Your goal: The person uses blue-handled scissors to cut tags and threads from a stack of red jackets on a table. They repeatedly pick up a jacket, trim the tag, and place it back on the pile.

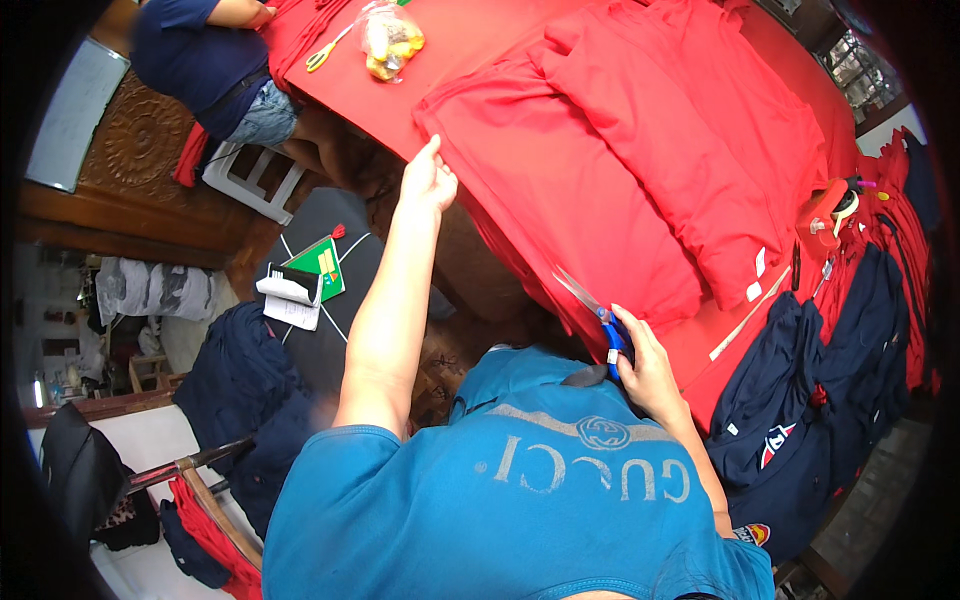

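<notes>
Red garments (620,170) lie spread over the red-topped table in front of me. My left hand (430,178) is closed at the near left edge of the red cloth, with thumb and fingers pinching its corner. In my right hand (645,365), at the table's near edge, is a pair of scissors (613,335) with blue handles. Their metal blades point up and left, slightly parted, over the hanging edge of the red cloth. No cloth can be made out between the blades.
A clear bag with yellow contents (388,42) and yellow-handled scissors (320,57) lie at the table's far left, near another person (205,65). A red tape dispenser (825,215) and dark blue garments (780,390) are at right. A black chair (330,240) holds papers.
</notes>
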Demonstrator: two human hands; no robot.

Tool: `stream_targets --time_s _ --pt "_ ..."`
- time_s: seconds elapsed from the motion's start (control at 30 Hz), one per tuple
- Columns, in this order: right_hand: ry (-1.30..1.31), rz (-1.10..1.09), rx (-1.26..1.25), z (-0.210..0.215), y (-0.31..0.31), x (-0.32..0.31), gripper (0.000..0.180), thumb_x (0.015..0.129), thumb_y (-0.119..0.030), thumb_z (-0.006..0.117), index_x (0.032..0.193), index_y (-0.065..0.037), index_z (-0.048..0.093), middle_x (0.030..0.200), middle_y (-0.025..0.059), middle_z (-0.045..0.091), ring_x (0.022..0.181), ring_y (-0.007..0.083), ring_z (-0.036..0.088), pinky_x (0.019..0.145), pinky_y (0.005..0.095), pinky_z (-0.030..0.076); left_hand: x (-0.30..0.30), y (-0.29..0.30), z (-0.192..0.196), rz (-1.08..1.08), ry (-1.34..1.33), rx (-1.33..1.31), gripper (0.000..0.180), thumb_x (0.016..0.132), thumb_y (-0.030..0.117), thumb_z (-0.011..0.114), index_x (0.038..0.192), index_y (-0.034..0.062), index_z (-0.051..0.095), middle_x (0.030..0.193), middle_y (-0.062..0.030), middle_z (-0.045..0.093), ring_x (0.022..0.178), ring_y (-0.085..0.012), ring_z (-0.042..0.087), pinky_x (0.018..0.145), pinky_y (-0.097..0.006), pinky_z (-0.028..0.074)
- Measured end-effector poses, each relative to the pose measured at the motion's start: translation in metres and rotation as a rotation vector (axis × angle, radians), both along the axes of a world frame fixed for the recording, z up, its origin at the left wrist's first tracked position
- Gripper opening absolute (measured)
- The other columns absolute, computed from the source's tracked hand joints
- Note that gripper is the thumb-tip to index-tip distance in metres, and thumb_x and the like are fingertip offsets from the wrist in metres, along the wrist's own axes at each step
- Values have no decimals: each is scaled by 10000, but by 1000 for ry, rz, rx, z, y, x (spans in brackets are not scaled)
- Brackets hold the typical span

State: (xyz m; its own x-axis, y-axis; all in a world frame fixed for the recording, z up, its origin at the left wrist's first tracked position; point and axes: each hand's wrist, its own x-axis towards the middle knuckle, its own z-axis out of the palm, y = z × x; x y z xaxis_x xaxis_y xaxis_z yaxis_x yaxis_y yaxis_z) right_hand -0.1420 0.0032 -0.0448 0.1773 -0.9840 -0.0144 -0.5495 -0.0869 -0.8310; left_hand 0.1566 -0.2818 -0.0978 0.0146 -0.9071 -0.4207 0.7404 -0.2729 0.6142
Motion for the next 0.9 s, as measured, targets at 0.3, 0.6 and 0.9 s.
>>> stream_targets --time_s 0.3,0.6,0.9 --pt "-24 -88 86 32 -43 3 564 797 -32 604 1346 -39 476 1201 188 587 1126 303 586 975 366 439 20 -6 12 -127 19 14 436 1001 353 440 1285 27 499 1303 -120 557 1217 -259 514 1074 -419 373" --pt "-364 -34 129 42 -130 55 576 852 -46 642 1385 6 429 1137 129 606 992 133 581 888 276 467 31 -39 18 -110 -33 18 363 981 283 504 1248 40 536 1250 -97 597 1153 -231 555 1025 -395 413" --pt "3 130 -147 19 -206 102 554 846 -151 668 1340 -10 463 1098 240 606 1029 386 606 868 420 494 33 -26 31 -159 -91 -165 211 909 0 528 1117 -6 563 1098 -101 622 1031 -203 597 940 -357 473"
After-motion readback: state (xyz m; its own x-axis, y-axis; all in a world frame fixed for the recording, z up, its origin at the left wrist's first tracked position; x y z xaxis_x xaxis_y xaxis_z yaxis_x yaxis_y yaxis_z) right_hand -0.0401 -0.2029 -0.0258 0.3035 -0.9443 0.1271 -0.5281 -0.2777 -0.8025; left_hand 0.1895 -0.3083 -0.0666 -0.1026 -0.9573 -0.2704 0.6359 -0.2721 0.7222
